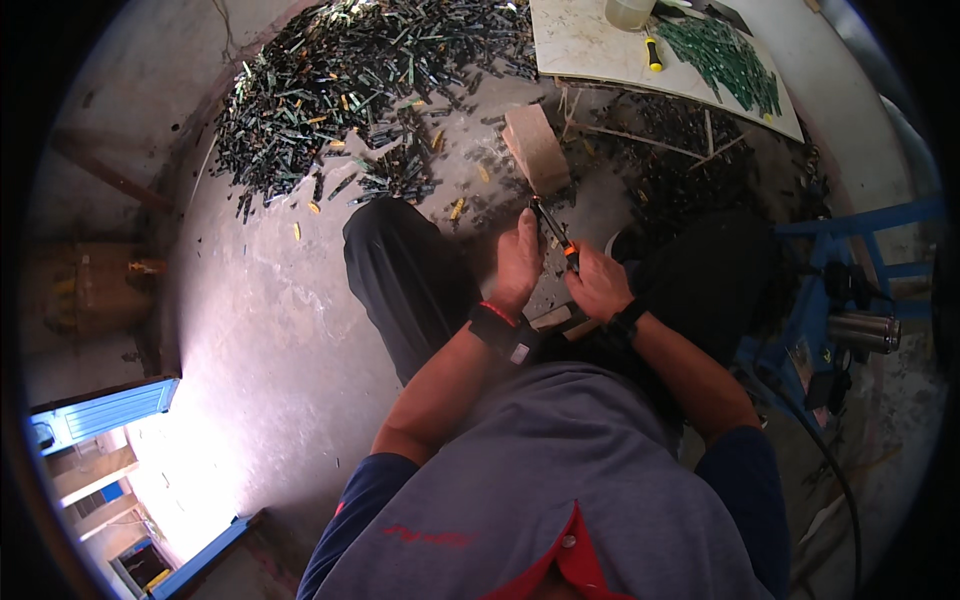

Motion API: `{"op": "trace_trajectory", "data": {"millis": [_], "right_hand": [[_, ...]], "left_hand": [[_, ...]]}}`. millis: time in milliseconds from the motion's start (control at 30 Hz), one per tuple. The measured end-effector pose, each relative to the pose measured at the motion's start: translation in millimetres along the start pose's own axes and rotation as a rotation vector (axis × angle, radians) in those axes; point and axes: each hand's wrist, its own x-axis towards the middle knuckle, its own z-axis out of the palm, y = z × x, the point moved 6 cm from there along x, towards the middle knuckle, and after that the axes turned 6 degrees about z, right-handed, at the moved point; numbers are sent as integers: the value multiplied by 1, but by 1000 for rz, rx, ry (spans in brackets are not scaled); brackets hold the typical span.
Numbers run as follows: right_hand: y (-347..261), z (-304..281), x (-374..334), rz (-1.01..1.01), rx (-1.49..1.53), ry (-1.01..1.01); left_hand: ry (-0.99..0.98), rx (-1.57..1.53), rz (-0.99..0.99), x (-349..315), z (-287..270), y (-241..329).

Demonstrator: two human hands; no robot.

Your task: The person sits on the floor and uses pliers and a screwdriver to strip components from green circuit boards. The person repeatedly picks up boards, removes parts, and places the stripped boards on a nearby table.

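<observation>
My right hand is closed around a slim tool with an orange-and-black handle. Its narrow dark end points up and left, toward my left hand. The fingers of that hand are bent, with the thumb upward, around something small and dark at the tool's tip. What this piece is cannot be made out. Both hands are between my knees, above the floor. Just beyond them stands a brown block, wood or cardboard.
A large heap of dark and green strips covers the floor at far left. On a low white table are green strips, a yellow-and-black screwdriver and a container. A blue stool with a metal flask stands right.
</observation>
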Motion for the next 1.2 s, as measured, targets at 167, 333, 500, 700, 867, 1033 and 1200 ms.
{"op": "trace_trajectory", "data": {"millis": [167, 333, 500, 700, 867, 1033, 1200], "right_hand": [[2, 1, -2, 24, 13, 23], [3, 3, 0, 37, -9, 16], [1, 4, 1, 42, -15, 13], [-1, 5, 0, 60, 15, -13], [3, 11, 0, 86, 77, -64], [6, 18, -1, 115, 265, -122], [12, 29, 2, 86, 426, -180]], "left_hand": [[-14, 4, 28, -1, 0, 4], [5, 29, 13, 1, 0, 0], [4, 91, 42, 0, 1, 3], [118, 539, 270, -8, 6, 28], [145, 703, 299, -11, 11, 34], [142, 746, 306, -10, 12, 28], [125, 796, 293, -7, 13, 23]]}}
